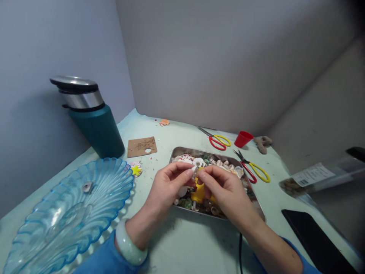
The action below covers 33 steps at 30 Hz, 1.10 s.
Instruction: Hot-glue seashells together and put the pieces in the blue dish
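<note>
My left hand and my right hand meet above a metal tray, both with fingers pinched together. Between the fingertips is a small, pale, partly see-through piece; its kind is too small to make out. Beneath them, a yellow glue gun lies in the tray, partly hidden by my right hand. Around it are several shells, a white disc with a dark centre and green stones. A pale green bangle circles my left wrist.
At left, a scalloped blue dish holds a small piece, near a teal bottle. Cardboard lies behind. Two scissors, a red cup, a clear bag and a black flat object are to the right.
</note>
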{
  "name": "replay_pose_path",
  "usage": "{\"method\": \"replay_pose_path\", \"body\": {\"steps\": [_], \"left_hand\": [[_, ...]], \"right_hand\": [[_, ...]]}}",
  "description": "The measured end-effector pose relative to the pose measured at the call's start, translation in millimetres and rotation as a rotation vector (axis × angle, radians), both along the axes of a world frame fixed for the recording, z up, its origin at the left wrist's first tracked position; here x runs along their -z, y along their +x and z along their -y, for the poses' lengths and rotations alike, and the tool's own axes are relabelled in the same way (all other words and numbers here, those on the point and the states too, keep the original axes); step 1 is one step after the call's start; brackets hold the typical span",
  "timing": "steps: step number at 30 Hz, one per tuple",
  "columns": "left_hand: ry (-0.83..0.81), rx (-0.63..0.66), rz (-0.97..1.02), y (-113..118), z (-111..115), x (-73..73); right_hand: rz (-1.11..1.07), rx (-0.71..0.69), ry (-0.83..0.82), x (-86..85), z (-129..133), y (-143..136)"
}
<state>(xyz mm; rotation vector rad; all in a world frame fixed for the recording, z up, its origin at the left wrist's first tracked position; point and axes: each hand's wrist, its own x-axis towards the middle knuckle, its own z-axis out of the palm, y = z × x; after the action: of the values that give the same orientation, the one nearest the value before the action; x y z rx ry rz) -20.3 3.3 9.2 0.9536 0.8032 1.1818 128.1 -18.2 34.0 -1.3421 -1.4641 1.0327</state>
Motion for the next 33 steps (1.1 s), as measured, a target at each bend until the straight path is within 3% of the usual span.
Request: {"method": "replay_pose_path", "body": {"steps": [7,15,22,29,33], "left_hand": [[-0.098,0.071,0.105,-0.1,-0.6,-2.0],[-0.091,0.070,0.103,-1.4,-0.8,-0.5],[0.029,0.031,0.006,2.6,1.2,-3.1],[0.290,-0.111,-0.205,4.2,1.9,-1.9],[0.374,-0.118,-0.265,3.3,3.3,-1.1]], "right_hand": [[0.089,0.095,0.281,11.8,-5.7,6.6],[0.119,0.030,0.357,10.0,-6.0,6.8],[0.081,0.072,0.281,9.2,-4.1,4.4],[0.146,0.066,0.274,8.7,-2.5,3.6],[0.183,0.058,0.293,9.8,-2.3,3.7]]}}
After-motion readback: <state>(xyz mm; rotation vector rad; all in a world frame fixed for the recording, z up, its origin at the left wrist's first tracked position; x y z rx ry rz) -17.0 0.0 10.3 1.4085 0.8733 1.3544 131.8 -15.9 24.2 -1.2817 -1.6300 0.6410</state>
